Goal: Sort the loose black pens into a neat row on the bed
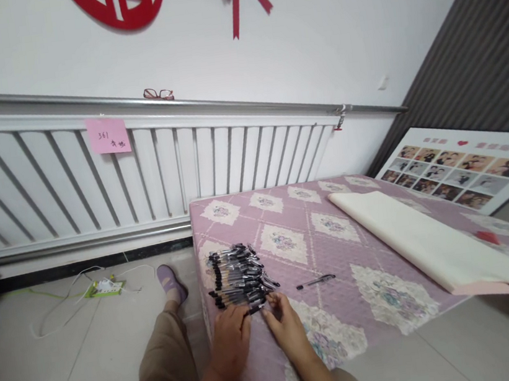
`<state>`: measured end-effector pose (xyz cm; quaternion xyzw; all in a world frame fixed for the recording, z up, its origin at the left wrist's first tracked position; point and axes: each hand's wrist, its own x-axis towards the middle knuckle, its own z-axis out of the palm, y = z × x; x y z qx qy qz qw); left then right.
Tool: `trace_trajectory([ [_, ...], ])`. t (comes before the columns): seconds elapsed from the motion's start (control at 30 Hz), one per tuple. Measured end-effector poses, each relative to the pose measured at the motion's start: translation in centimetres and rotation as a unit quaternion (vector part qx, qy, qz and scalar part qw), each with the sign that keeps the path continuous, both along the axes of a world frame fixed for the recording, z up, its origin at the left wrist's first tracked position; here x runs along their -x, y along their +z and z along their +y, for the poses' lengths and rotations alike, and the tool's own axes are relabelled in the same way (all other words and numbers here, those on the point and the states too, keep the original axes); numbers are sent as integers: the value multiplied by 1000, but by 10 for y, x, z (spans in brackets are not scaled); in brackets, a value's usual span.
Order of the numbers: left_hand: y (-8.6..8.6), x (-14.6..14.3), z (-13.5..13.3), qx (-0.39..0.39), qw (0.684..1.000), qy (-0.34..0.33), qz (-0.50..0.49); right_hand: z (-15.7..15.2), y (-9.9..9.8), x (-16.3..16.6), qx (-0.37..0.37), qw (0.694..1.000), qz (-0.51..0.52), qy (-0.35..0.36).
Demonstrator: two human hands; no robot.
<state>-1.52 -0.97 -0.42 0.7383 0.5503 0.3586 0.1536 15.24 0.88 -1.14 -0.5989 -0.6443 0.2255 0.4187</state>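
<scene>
Several black-capped pens (237,274) lie side by side in a pile on the purple floral cloth (288,267). At the pile's near edge my left hand (231,336) has its fingers curled round one end of a pen (256,308). Facing it, my right hand (285,322) is closed, with thumb and fingertips at that pen's other end. My fingers hide part of the pen. A single pen (316,282) rests apart from the pile, to the right of my hands.
A large cream sheet (406,239) lies across the cloth on the right. A framed photo board (458,167) leans behind it. Along the wall runs a white radiator (222,157) with glasses (158,94) on its pipe. A power strip (108,287) with cables sits on the floor.
</scene>
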Motion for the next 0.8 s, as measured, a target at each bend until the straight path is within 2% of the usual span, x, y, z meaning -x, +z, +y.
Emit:
trace_trajectory([
  [0.1,1,2,1,6,1000,-1,-24,10,-2,9,-20,997,-69,-30],
  [0.27,6,2,1,13,999,8,-31,14,-1,14,-47,986,-152,-41],
  [0.57,4,1,1,10,1000,13,-17,1,6,15,-66,977,-202,-2],
  [0.7,6,0,-1,11,1000,11,0,-8,3,12,-68,981,-181,10],
  [0.8,6,-1,-2,8,1000,6,8,-16,3,6,-55,995,-80,7],
])
